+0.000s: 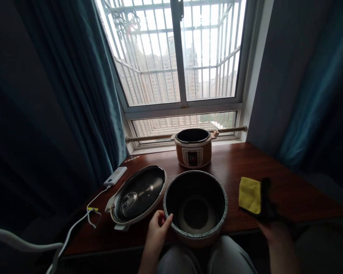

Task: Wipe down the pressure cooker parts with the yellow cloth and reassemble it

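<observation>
A deep black cooking pot (194, 213) with a pale speckled rim stands at the table's front edge, just above the knees. My left hand (159, 224) pinches its left rim, thumb on the inner side. My right hand (270, 225) is off to the right at a yellow cloth (249, 195). Something dark and blurred beside the cloth hides its fingers, so I cannot make out their grip. Left of the pot lies a large dark cooker lid (141, 193) with a pale rim, underside up. Behind the pot sits an orange-brown electric cooker body (193, 154), uncovered, with a front control panel.
The wooden table (231, 161) reaches back to a barred window (183, 102). A white power bank (116, 176) and its white cable (74, 228) lie at the left. A horizontal rod (151, 138) crosses behind the cooker. Blue curtains (74, 76) hang on both sides.
</observation>
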The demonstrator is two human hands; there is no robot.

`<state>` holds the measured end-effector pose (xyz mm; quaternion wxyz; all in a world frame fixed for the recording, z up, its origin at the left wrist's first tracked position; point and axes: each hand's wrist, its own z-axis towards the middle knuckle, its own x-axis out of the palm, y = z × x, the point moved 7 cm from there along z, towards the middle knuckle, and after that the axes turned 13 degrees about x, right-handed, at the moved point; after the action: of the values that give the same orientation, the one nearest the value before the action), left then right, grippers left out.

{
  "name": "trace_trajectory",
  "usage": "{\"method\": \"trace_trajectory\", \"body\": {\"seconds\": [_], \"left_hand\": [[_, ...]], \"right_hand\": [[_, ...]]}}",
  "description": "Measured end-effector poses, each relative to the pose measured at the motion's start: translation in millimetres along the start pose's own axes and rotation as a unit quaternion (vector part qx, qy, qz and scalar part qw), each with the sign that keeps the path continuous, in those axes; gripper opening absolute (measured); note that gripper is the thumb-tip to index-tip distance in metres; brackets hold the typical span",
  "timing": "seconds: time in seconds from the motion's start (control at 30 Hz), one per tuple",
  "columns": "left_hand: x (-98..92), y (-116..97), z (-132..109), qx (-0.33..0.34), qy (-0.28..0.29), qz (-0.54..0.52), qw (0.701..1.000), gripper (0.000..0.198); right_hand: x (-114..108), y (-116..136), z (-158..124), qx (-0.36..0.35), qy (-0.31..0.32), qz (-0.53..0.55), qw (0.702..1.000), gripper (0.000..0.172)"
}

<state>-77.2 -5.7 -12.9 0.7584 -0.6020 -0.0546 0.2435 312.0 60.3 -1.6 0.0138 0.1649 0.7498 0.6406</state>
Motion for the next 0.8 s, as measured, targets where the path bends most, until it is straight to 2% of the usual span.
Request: {"method": "trace_trajectory", "body": {"seconds": [0.07, 0.1, 0.2, 0.27, 0.37, 0.5, 0.8], "left_hand": [[-0.6, 2.1, 1.7, 0.003, -0.007, 0.006, 1.0, 0.049], [-0.5, 2.6, 2.8, 0.001, -0.011, 0.01, 1.0, 0.05], [2.2, -3.5, 10.3, -0.002, -0.022, 0.021, 1.0, 0.051], [7.9, -12.6, 20.1, 0.0, -0.018, 0.029, 0.999, 0.05], [21.5, -23.9, 39.3, -0.002, 0.009, 0.043, 0.999, 0.046], [36.6, -26.7, 58.6, 0.005, 0.021, 0.033, 0.999, 0.044], [47.7, -17.2, 53.9, -0.003, 0.008, 0.012, 1.0, 0.045]], "right_hand": [[40.0, -16.8, -4.9, 0.047, 0.053, -0.013, 0.997, 0.038], [64.2, -24.4, -4.2, 0.086, 0.111, -0.028, 0.99, 0.034], [100.4, -20.9, 11.2, 0.09, 0.136, -0.042, 0.986, 0.029], [103.7, -13.8, 26.9, 0.073, 0.108, -0.052, 0.99, 0.025], [96.7, -10.5, 45.9, 0.061, 0.07, -0.056, 0.994, 0.023], [85.6, -15.8, 55.9, 0.046, 0.036, -0.035, 0.998, 0.029], [76.0, -21.1, 56.3, 0.054, 0.003, 0.018, 0.998, 0.03]]}}
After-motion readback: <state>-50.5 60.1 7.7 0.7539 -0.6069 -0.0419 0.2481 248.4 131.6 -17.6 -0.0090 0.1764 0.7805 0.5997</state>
